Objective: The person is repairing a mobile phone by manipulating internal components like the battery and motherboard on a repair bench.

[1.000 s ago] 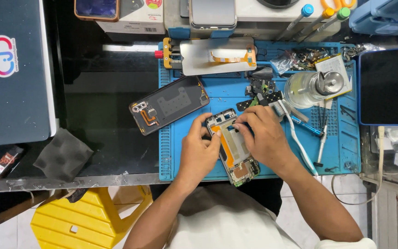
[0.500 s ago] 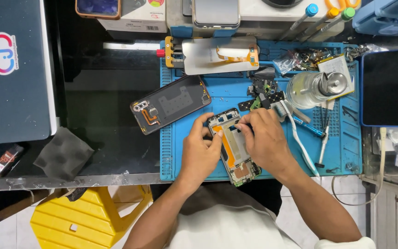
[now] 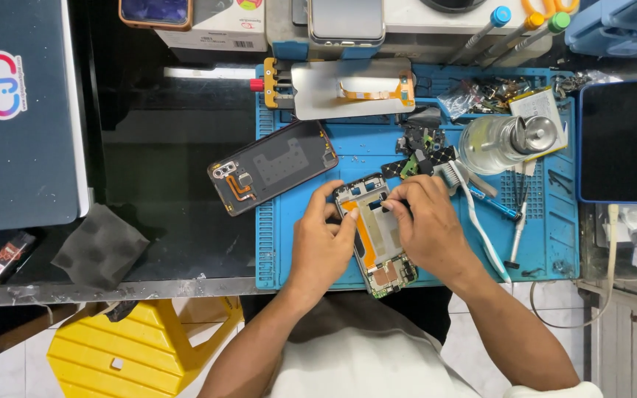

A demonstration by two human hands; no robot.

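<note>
An opened phone frame (image 3: pixel 376 236) with orange flex cable and exposed boards lies on the blue work mat (image 3: pixel 296 243). My left hand (image 3: pixel 321 247) grips its left edge, thumb and fingers curled over the top left corner. My right hand (image 3: pixel 427 225) rests on the frame's right side, fingertips pinched at its upper right edge; whether they hold a small part is hidden. A detached dark back cover (image 3: pixel 273 166) with camera cutouts lies to the upper left, half off the mat.
A display panel in a clamp (image 3: pixel 348 90) lies at the mat's top. A clear bottle (image 3: pixel 499 141), a white brush (image 3: pixel 473 214), tweezers and small parts sit right of my hands. A dark phone (image 3: pixel 616 140) lies far right, a laptop (image 3: pixel 16 110) far left, a yellow stool (image 3: pixel 138 346) below.
My right hand's fingertips have shifted slightly up along the frame's upper right edge. The left hand keeps its hold; the view has shifted a little.
</note>
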